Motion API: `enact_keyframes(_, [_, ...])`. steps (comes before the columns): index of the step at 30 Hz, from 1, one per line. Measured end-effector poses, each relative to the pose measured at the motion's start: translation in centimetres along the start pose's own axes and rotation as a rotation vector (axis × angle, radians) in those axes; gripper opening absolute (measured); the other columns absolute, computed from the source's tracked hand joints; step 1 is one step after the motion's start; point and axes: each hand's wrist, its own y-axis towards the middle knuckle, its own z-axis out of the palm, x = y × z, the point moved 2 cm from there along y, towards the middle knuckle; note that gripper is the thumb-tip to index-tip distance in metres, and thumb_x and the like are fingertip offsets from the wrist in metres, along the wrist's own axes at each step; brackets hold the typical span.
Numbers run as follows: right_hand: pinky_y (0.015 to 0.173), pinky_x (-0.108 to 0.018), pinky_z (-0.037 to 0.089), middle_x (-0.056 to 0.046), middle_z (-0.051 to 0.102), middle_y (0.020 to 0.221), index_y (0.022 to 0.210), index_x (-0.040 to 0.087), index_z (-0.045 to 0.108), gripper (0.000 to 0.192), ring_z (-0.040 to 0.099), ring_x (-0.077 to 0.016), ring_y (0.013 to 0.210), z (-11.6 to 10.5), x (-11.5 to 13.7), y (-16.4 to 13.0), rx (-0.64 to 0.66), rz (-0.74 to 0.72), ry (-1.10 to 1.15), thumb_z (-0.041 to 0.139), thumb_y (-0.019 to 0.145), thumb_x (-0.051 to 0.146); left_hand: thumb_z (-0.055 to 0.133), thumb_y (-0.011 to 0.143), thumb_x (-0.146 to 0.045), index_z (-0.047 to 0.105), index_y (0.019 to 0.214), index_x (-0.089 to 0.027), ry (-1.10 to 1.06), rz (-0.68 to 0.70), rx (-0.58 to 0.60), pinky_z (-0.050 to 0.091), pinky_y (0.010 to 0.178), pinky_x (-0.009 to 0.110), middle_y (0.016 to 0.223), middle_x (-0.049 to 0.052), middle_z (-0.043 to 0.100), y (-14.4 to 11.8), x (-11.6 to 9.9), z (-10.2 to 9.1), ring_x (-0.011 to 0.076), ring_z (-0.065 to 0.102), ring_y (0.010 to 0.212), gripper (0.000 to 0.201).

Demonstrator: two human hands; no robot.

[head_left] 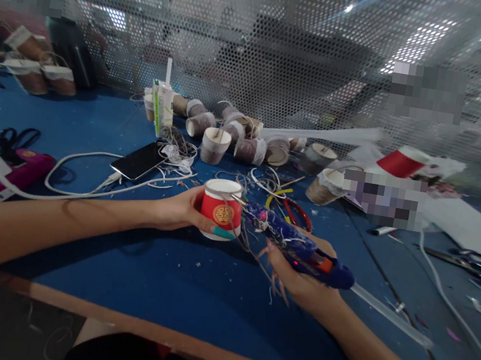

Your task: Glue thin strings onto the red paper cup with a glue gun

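My left hand (pixel 187 209) is closed around a red paper cup (pixel 213 205) with a gold emblem and a white rim. A teal thumbnail shows across the cup's front. In my right hand (pixel 298 276) is a blue glue gun (pixel 298 245), with a clear glue stick (pixel 393 316) poking out of its back end. The nozzle meets the cup's upper right side; whether it touches, I cannot tell. Thin brown strands hang from near the cup down toward my right fingers.
Several twine-wrapped cups (pixel 215 146) stand or lie along the back by the perforated metal screen (pixel 263 42). A phone (pixel 140 160) with a white cable and a magenta tool (pixel 15 173) lie left. Red-handled pliers (pixel 299 214) sit behind the glue gun; scissors (pixel 462 261) lie right.
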Motion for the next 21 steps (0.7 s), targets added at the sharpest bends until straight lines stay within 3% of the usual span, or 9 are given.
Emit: enact_keyframes(21, [0.045,-0.027,0.043,0.003,0.051,0.043,0.053,0.024,0.046,0.030,0.051,-0.0130,0.041,-0.11,-0.39,-0.34,-0.022,0.054,-0.015,0.055,0.081,0.018,0.091,0.051,-0.017,0.066,0.102,-0.014,0.030,0.004,-0.015,0.052,0.088,0.036,0.094,0.006,0.072,-0.06,0.22,-0.35,0.0191,0.069,0.086,0.058])
